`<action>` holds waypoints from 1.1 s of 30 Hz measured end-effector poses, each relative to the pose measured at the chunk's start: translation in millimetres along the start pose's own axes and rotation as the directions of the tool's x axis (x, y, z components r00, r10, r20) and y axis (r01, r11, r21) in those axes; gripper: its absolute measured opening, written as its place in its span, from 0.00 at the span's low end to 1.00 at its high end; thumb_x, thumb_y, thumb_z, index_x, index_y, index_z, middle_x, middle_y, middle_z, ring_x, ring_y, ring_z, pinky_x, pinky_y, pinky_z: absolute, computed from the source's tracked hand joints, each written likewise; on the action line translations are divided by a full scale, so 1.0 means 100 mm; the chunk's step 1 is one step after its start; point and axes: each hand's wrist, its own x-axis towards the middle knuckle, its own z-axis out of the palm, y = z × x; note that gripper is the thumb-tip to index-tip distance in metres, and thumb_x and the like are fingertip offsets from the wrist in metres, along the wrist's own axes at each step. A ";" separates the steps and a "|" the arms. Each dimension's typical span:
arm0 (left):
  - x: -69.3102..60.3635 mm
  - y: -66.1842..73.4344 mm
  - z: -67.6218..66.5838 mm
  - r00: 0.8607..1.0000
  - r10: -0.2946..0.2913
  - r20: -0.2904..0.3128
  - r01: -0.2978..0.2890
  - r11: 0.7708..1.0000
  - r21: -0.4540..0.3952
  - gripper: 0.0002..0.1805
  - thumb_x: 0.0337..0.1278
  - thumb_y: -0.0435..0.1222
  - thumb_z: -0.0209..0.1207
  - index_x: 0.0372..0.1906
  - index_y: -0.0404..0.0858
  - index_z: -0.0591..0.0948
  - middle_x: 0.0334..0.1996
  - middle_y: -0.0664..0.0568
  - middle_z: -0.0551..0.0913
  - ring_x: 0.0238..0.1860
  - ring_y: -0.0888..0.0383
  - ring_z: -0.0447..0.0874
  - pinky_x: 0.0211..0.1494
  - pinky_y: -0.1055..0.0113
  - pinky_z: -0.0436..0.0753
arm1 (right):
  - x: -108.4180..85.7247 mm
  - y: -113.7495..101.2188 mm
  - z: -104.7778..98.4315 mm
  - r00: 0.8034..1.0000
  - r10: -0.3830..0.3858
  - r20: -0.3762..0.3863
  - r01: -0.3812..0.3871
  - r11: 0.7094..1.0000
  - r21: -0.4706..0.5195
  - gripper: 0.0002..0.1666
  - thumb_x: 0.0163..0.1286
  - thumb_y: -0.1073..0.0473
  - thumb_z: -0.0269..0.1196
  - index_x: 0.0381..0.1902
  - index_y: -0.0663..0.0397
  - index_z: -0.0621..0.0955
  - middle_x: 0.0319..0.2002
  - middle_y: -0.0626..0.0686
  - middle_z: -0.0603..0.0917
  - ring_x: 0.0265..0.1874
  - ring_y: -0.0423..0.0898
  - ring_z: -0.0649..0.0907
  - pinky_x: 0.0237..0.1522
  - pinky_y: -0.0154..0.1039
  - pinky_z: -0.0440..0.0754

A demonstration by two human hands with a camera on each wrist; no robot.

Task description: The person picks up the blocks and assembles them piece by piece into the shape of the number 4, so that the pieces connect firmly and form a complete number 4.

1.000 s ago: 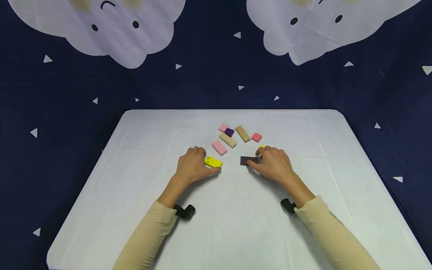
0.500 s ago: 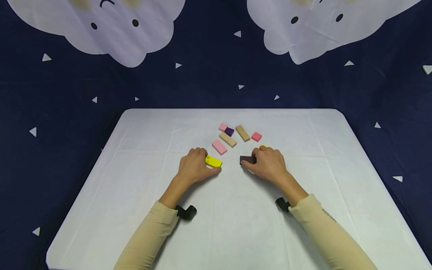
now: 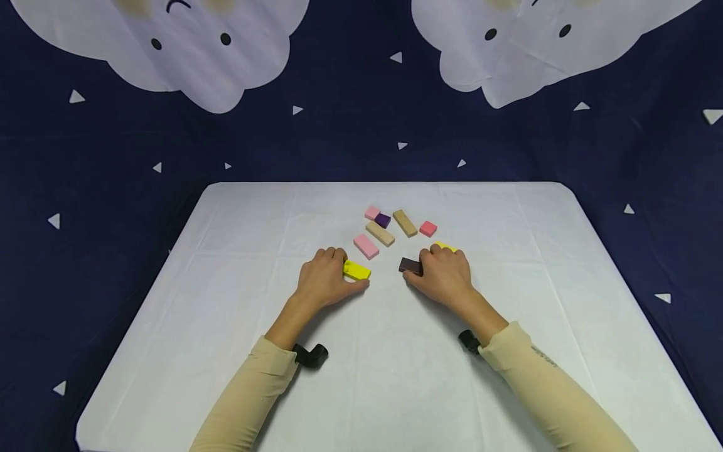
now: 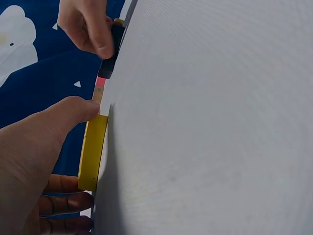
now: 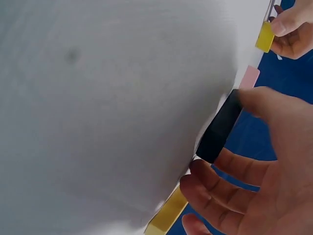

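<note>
My left hand (image 3: 323, 277) holds a yellow block (image 3: 357, 270) by its ends, thumb at the near end and fingers at the far one. In the left wrist view that yellow block (image 4: 93, 152) stands close to the white tabletop. To the right, my right hand (image 3: 445, 276) grips a dark brown or black block (image 3: 410, 266), partly covered by the fingers. The right wrist view shows the dark block (image 5: 219, 126) between thumb and index finger. A second yellow block (image 3: 445, 246) lies just beyond the right hand's knuckles, mostly hidden.
Beyond the hands lie a long pink block (image 3: 366, 246), two tan blocks (image 3: 380, 233), a small light pink block (image 3: 372, 213), a purple block (image 3: 383, 220) and a coral block (image 3: 428, 228). A dark blue cloth (image 3: 350, 147) hangs behind the white table (image 3: 373, 389).
My right hand has shifted slightly left and its fingers have closed further over the dark block, which has turned a little. The left hand stays nearly still with the yellow block.
</note>
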 end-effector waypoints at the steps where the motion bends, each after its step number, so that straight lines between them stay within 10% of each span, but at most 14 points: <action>1: 0.00 0.00 0.00 1.000 0.000 0.000 0.000 1.000 0.001 0.39 0.39 0.71 0.57 0.40 0.40 0.76 0.32 0.54 0.74 0.33 0.57 0.70 0.27 0.62 0.73 | 0.00 0.00 0.00 1.000 -0.004 0.000 0.004 1.000 -0.003 0.29 0.56 0.32 0.63 0.25 0.54 0.78 0.22 0.51 0.72 0.22 0.51 0.73 0.27 0.48 0.68; 19: -0.01 -0.02 0.03 1.000 0.009 -0.023 -0.009 1.000 0.009 0.40 0.39 0.71 0.57 0.44 0.40 0.78 0.34 0.54 0.76 0.34 0.57 0.70 0.26 0.63 0.73 | 0.00 0.05 -0.01 0.998 -0.036 0.048 0.033 0.997 0.076 0.20 0.56 0.42 0.65 0.33 0.53 0.82 0.26 0.49 0.75 0.25 0.47 0.74 0.29 0.46 0.68; 33: -0.02 -0.03 0.03 0.999 0.016 -0.036 -0.016 1.000 -0.008 0.40 0.39 0.71 0.57 0.44 0.40 0.78 0.35 0.54 0.76 0.34 0.57 0.70 0.28 0.63 0.73 | 0.00 0.20 0.00 0.982 -0.042 0.184 -0.025 0.938 0.345 0.24 0.59 0.43 0.67 0.46 0.52 0.83 0.36 0.50 0.82 0.32 0.45 0.78 0.32 0.45 0.76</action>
